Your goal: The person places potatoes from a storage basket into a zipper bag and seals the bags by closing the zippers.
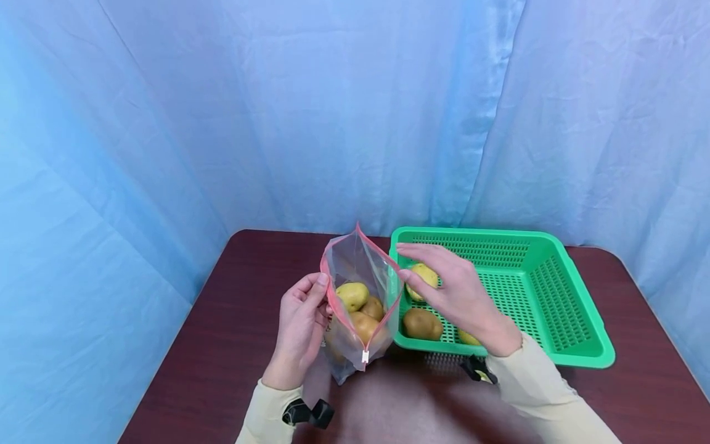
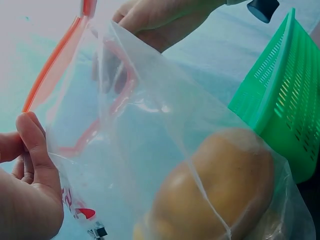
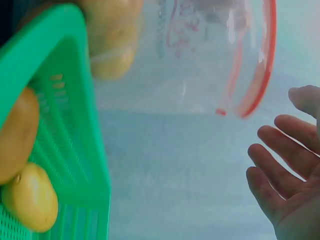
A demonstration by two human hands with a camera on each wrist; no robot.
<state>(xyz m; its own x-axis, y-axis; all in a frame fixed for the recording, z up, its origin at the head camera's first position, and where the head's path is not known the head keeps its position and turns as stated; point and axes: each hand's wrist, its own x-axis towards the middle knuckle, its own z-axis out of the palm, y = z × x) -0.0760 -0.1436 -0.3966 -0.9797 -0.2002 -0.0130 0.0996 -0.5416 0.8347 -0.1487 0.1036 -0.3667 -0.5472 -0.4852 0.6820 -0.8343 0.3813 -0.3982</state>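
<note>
A clear zip bag (image 1: 360, 259) with a red-edged mouth stands upright on the table, its mouth spread wide. Inside lie several potatoes (image 1: 364, 325), one of them yellower than the rest. My left hand (image 1: 299, 327) pinches the left rim of the bag between thumb and fingers. In the left wrist view, the thumb of that left hand (image 2: 30, 175) presses against the orange-red strip. My right hand (image 1: 457, 290), fingers extended and holding nothing, hovers above the left part of the green basket (image 1: 582, 296). The right wrist view shows the right hand (image 3: 292, 165) apart from the bag.
In the basket's left part lie a yellow potato (image 1: 423, 280), a brown potato (image 1: 423, 324) and another yellow one (image 1: 468, 337) partly under my right wrist. The dark red-brown table (image 1: 238, 296) ends at pale blue curtains (image 1: 333, 123) behind.
</note>
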